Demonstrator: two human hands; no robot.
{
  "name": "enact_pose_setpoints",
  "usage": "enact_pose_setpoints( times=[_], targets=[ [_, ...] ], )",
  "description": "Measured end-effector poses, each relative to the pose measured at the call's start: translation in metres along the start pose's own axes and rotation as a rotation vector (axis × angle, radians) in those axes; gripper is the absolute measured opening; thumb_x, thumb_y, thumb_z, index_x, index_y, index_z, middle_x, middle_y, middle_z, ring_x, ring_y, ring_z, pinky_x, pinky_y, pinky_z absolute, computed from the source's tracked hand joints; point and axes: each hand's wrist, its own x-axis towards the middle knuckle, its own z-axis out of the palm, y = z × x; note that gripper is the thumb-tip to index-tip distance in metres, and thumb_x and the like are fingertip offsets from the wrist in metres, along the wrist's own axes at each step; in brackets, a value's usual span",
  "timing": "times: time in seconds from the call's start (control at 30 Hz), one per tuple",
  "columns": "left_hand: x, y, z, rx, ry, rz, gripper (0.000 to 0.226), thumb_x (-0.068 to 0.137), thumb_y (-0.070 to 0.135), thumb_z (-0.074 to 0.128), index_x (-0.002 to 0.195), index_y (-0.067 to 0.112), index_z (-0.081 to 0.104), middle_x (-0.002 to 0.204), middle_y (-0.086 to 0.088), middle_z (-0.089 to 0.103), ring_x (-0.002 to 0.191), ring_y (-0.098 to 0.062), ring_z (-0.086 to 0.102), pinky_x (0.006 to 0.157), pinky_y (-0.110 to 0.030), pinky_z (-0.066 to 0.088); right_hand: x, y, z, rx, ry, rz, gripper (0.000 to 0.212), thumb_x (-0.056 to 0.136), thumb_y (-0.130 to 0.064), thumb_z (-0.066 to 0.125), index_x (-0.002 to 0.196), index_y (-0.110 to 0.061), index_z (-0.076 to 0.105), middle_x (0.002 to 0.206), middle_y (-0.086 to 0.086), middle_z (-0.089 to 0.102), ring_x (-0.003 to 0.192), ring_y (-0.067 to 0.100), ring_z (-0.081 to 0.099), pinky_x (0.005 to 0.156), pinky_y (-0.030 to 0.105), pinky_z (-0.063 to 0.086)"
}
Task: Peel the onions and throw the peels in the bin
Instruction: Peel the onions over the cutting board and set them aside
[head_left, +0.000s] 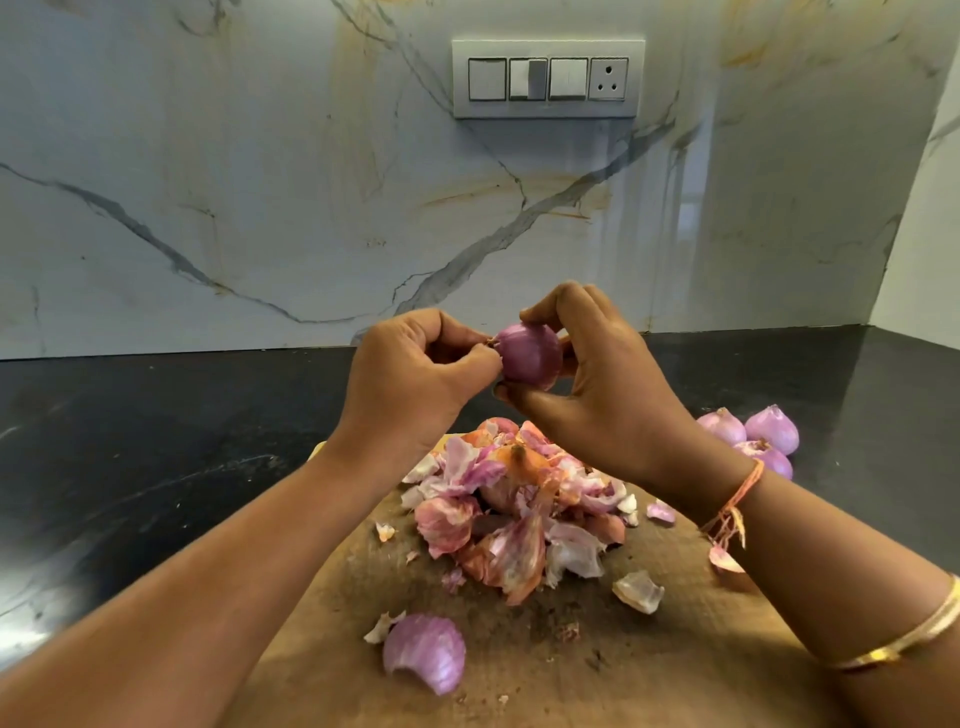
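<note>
The dark stone bench (156, 467) runs across the scene, bare and glossy at the left, with a marble-patterned wall (208, 182) behind it. The left hand (410, 374) is raised above the bench, its fingers curled and its thumb and fingertips pinching the pointed tip of a purple onion (530, 356), where a scrap of dry skin sticks out. The onion is held in the air between both hands, above the far end of a wooden chopping board (649, 649). The right hand (608, 395) grips the onion from the right, fingers bent over its top and thumb beneath it.

Below the hands, a pile of peels (514, 514), pink, white and orange, lies on the middle of the board. A large purple peel (426, 652) lies cupped on the near part of the board, left of centre, and a small pale peel (639, 591) lies just right of the pile. High on the wall, above the hands, sits a switch panel (548, 78) with three switches and a socket.

The right wrist wears an orange thread (737, 504), and a gold bangle (909, 639) circles the forearm nearer the camera. On the bench at the right, beyond that wrist, three peeled onions (753, 434) lie together, touching one another.
</note>
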Motion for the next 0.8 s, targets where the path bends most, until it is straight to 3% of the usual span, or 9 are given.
enact_pose_setpoints(
  times=[0.2, 0.3, 0.43, 0.63, 0.8],
  targets=[
    [0.001, -0.004, -0.002, 0.11, -0.03, 0.079, 0.013, 0.074, 0.014, 0.073, 0.067, 0.021, 0.065, 0.067, -0.003, 0.069, 0.059, -0.011, 0.06, 0.059, -0.033, 0.053, 0.002, 0.003, -0.006, 0.038, -0.072, -0.029, 0.045, 0.076, -0.023, 0.079, 0.11, -0.015, 0.052, 0.108, 0.0, 0.054, 0.09, 0.013, 0.055, 0.076, 0.026, 0.051],
    [0.001, -0.005, -0.002, 0.134, -0.043, 0.098, 0.013, 0.076, 0.011, 0.072, 0.069, 0.017, 0.065, 0.066, -0.006, 0.068, 0.055, -0.011, 0.057, 0.054, -0.026, 0.049, 0.003, 0.003, -0.011, 0.081, -0.125, -0.024, 0.044, 0.076, -0.028, 0.075, 0.112, -0.013, 0.055, 0.108, 0.001, 0.059, 0.093, 0.016, 0.059, 0.079, 0.035, 0.054],
    [0.0, -0.004, -0.002, 0.067, -0.053, 0.083, 0.006, 0.07, 0.025, 0.064, 0.07, 0.02, 0.067, 0.07, -0.008, 0.071, 0.068, -0.032, 0.066, 0.067, -0.046, 0.056, 0.005, 0.0, -0.015, 0.198, -0.179, 0.024, 0.034, 0.078, -0.028, 0.061, 0.107, -0.012, 0.061, 0.097, 0.003, 0.064, 0.086, 0.02, 0.061, 0.076, 0.041, 0.054],
    [-0.002, 0.001, -0.003, -0.015, -0.12, 0.1, 0.007, 0.083, 0.014, 0.07, 0.078, 0.019, 0.068, 0.074, -0.002, 0.072, 0.065, -0.011, 0.068, 0.075, -0.044, 0.059, 0.007, 0.011, -0.019, 0.36, -0.182, 0.204, 0.034, 0.079, -0.033, 0.051, 0.105, -0.014, 0.063, 0.093, 0.005, 0.064, 0.078, 0.01, 0.06, 0.064, 0.022, 0.052],
    [-0.003, -0.001, -0.001, -0.007, -0.144, 0.178, 0.016, 0.084, 0.01, 0.07, 0.084, 0.026, 0.066, 0.078, 0.007, 0.072, 0.07, -0.007, 0.068, 0.07, -0.03, 0.06, 0.006, 0.011, -0.017, 0.432, -0.219, 0.242, 0.041, 0.079, -0.035, 0.047, 0.109, -0.013, 0.063, 0.097, 0.008, 0.064, 0.077, 0.009, 0.059, 0.061, 0.019, 0.048]
  ],
)
